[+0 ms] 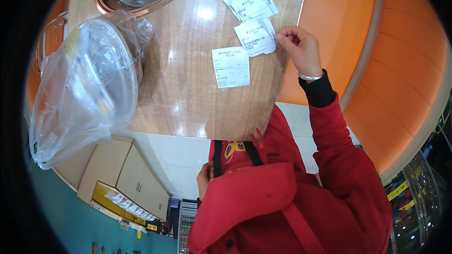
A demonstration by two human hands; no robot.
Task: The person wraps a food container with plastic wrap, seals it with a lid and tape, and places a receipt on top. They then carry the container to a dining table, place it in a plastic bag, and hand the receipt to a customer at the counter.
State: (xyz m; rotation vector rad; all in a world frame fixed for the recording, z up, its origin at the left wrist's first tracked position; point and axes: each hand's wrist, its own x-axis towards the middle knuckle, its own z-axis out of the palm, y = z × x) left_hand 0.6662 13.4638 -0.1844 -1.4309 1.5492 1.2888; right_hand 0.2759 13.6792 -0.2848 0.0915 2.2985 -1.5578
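My right hand (pixel 300 47) pinches the right edge of a printed paper slip (pixel 257 37) between thumb and forefinger, at the table's right edge. Just above that slip, overlapping slips (pixel 250 0) lie on the wooden table (pixel 176 74). A flat printed receipt (pixel 231 67) lies to the lower left of the pinched slip. My left hand (pixel 204 180) is low beside my red apron, below the table edge; its fingers are partly hidden and its grip is unclear. A clear plastic bag (pixel 84 84) with a round lidded container inside stands at the table's left.
A round black hot plate with a copper-coloured rim (pixel 141 10) is set into the table at the upper left. An orange padded bench (pixel 328 42) curves along the right. A cream cabinet (pixel 130 173) stands beyond the table at the lower left.
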